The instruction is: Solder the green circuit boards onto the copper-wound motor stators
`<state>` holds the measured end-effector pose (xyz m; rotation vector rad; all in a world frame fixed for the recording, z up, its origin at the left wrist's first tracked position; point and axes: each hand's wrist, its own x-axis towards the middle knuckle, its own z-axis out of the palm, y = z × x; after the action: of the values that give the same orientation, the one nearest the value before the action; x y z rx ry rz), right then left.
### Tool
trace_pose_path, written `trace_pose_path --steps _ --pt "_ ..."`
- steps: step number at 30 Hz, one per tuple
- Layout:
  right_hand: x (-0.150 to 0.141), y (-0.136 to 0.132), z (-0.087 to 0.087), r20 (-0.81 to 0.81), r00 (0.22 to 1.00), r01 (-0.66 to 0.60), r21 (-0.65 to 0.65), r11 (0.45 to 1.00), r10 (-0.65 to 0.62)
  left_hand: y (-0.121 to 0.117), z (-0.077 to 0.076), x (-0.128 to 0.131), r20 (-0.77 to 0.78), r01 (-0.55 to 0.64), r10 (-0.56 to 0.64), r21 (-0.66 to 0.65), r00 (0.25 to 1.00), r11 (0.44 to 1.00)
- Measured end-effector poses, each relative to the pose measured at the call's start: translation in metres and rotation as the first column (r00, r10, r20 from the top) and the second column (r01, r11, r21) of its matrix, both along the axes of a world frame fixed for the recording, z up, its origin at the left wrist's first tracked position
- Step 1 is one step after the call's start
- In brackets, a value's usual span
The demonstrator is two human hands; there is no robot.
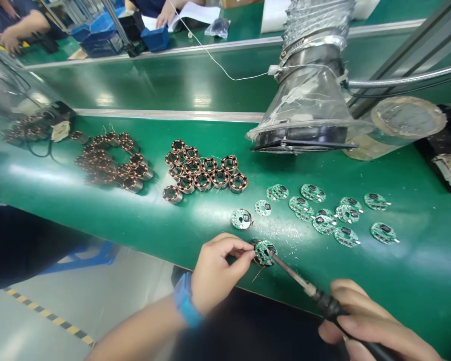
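Observation:
Between thumb and forefinger, my left hand grips the left edge of a motor stator with a round green circuit board on top. My right hand is wrapped around the dark handle of a soldering iron. The iron's tip meets the right side of this board, near a black chip. Thin wire ends stick out below the stator. Just behind it sits another stator topped with a round board. A smaller loose circuit board lies to the right of that one.
Copper-wound stators stand in a group at centre, with another stator cluster farther left. Several loose circuit boards lie on the right. A fume extractor hood hangs over the bench. Across the bench, a person's hand rests on paper.

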<state>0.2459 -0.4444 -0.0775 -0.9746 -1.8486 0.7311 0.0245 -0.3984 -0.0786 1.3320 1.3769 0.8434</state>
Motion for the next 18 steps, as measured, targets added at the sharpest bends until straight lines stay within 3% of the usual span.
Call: trace_pose_path --steps 6,10,13,15,18 --pt "-0.027 0.033 -0.005 0.092 0.995 0.04 0.033 0.999 -0.043 -0.001 -0.001 0.0 -0.035 0.027 -0.025 0.07 0.999 0.997" --pt "-0.041 0.041 -0.018 0.185 0.98 0.076 0.011 0.997 -0.077 -0.014 -0.008 -0.004 -0.095 -0.012 0.035 0.242 0.995 0.97" --pt "-0.044 0.039 -0.023 0.176 0.975 0.135 0.024 0.991 -0.137 -0.025 -0.01 -0.004 -0.121 0.033 0.01 0.348 0.993 0.937" --pt "-0.045 0.037 -0.024 0.149 0.974 0.168 0.035 0.985 -0.171 -0.027 -0.008 -0.001 -0.067 0.028 -0.007 0.313 0.998 0.949" --pt "-0.046 0.034 -0.026 0.105 0.976 0.189 0.034 0.981 -0.191 -0.025 -0.003 0.007 0.013 -0.113 0.112 0.145 0.994 0.983"
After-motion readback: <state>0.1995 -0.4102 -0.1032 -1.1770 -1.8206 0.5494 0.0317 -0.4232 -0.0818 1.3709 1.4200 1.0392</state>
